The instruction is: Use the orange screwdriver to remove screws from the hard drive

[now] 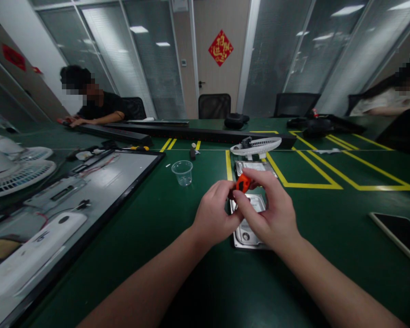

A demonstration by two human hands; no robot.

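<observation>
Both my hands meet above a silver hard drive (pixel 246 230) lying flat on the green table (pixel 177 237). My left hand (pixel 214 214) and my right hand (pixel 268 210) are closed around a small orange tool (pixel 243 183), pinched between thumbs and fingers just over the drive. A second hard drive (pixel 253 166) lies just beyond the first, partly hidden by my fingers.
A clear plastic cup (pixel 182 172) stands left of my hands. A white fan grille (pixel 257 146) sits behind the drives. A large black-framed panel (pixel 68 200) with parts fills the left. A dark tablet (pixel 401 233) lies at right. Two other people sit at the far side.
</observation>
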